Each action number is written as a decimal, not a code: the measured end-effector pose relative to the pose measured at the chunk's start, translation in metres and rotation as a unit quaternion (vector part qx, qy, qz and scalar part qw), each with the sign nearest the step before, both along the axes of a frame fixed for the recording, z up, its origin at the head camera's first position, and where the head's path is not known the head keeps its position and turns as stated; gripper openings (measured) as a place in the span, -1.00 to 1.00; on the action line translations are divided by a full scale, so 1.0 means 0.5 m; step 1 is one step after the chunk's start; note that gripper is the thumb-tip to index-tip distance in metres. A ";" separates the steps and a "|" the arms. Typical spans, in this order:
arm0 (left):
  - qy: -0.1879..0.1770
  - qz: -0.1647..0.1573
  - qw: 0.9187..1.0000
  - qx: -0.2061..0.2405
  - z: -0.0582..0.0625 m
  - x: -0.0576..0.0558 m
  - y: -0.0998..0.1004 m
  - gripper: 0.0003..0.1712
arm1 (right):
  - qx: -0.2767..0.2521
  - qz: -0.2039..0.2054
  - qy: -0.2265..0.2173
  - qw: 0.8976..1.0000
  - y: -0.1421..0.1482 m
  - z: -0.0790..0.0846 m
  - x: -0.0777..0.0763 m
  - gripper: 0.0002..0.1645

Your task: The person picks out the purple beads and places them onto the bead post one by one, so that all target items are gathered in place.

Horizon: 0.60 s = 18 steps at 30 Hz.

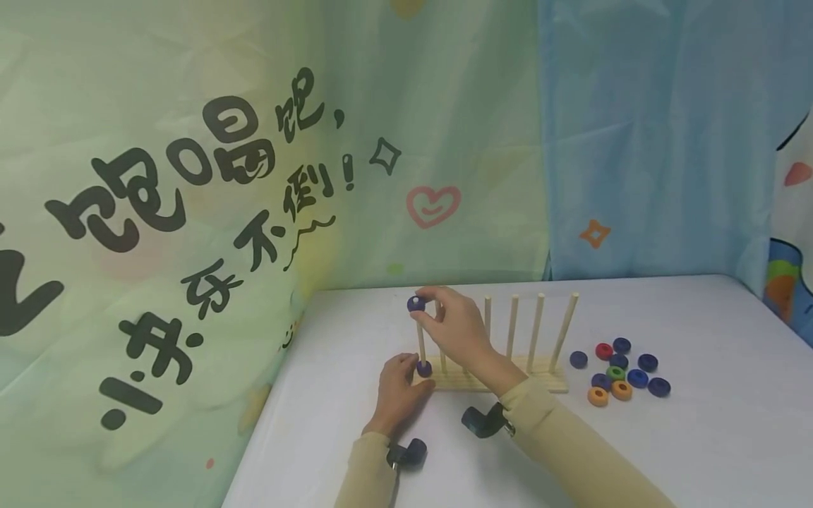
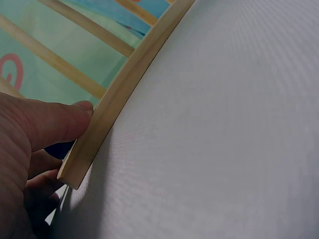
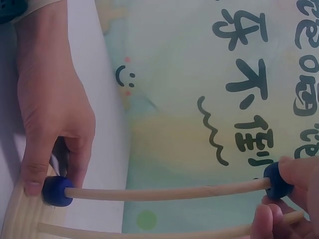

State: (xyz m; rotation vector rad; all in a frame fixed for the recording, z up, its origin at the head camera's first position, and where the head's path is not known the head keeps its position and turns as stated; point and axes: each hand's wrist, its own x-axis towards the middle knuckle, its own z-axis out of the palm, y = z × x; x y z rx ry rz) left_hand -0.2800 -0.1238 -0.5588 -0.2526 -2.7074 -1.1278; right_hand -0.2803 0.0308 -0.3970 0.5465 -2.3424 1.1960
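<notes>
A wooden peg rack has a flat base (image 1: 454,384) and a row of upright pegs. My right hand (image 1: 460,328) pinches a dark blue ring (image 3: 277,180) between thumb and fingers at the top of the leftmost peg (image 3: 164,193). The peg's tip shows in the ring's hole in the head view. At the foot of that peg sits another blue ring (image 3: 57,191). My left hand (image 1: 399,391) grips the left end of the base beside this lower ring, its thumb (image 2: 65,122) on the front edge.
To the right of the rack lie several loose rings: blue ones (image 1: 659,387), a red one (image 1: 604,351), a green one (image 1: 615,372) and orange ones (image 1: 598,396). Other pegs (image 1: 538,331) stand right of my right hand. Printed curtains hang behind the white table (image 1: 730,437).
</notes>
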 end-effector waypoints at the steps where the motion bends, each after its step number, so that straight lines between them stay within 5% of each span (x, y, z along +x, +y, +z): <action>1: -0.003 0.000 1.000 0.000 0.001 0.000 0.000 -0.33 | -0.001 0.001 0.001 1.000 0.001 -0.001 0.000 -0.61; 18: 0.010 -0.005 1.000 0.002 0.000 -0.002 -0.001 -0.35 | -0.055 0.030 0.025 0.998 0.005 0.005 0.013 -0.63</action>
